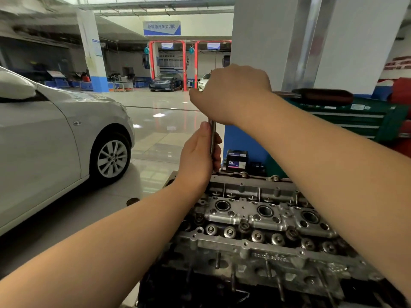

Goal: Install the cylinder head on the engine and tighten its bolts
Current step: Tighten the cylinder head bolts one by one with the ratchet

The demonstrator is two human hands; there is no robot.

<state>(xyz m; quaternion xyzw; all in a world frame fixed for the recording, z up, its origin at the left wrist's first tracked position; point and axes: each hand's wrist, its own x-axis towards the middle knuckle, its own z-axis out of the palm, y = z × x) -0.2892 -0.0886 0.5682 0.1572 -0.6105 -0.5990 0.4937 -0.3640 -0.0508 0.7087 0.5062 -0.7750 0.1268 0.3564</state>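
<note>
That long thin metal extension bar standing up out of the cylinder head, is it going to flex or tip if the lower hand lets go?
The thin steel extension bar looks rigid, so flex seems unlikely. It stands tall on the grey aluminium cylinder head, so it would probably lean without the left hand. The right hand on top likely steadies it somewhat.

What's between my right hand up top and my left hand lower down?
In the head view, a bare stretch of the upright metal extension bar spans the right hand and left hand.

Matt cast-metal cylinder head; glossy tiled floor.
</note>
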